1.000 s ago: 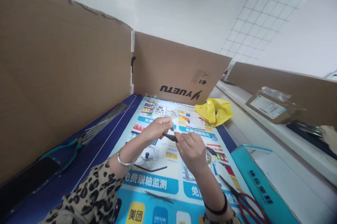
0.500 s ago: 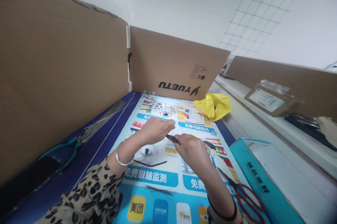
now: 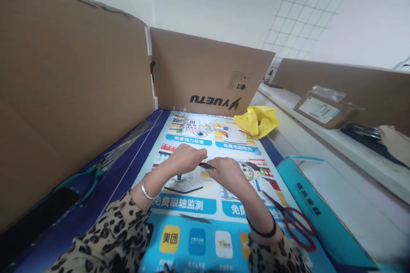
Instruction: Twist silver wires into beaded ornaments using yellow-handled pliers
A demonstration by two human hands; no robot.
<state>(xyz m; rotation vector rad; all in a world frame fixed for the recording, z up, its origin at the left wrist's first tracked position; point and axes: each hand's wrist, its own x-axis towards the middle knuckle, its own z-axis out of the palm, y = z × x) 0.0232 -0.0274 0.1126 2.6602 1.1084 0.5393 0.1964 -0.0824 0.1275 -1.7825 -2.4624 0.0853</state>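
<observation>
My right hand point(image 3: 229, 174) is closed around a pair of small pliers point(image 3: 207, 165), whose dark jaws point left out of the fist. Most of the handle is hidden inside the fingers. My left hand point(image 3: 187, 158), a silver bangle on its wrist, is closed just left of the jaw tips, with its fingers pinched together. What it grips is too thin or hidden to make out. Both hands hover over a printed poster point(image 3: 188, 219). On the poster, below the hands, lies a small bunch of thin dark strands point(image 3: 194, 218).
Red-handled scissors point(image 3: 299, 226) lie at right, beside a teal box point(image 3: 315, 204). A yellow plastic bag point(image 3: 258, 121) sits at the back. At left are teal-handled pliers point(image 3: 92, 179) and a bundle of thin wires point(image 3: 124, 145). Cardboard panels point(image 3: 205, 68) wall the left and back.
The pliers have turned flatter, and my right hand has risen slightly with its wrist bent. My left hand stays close to the jaws. The whole view has shifted a little.
</observation>
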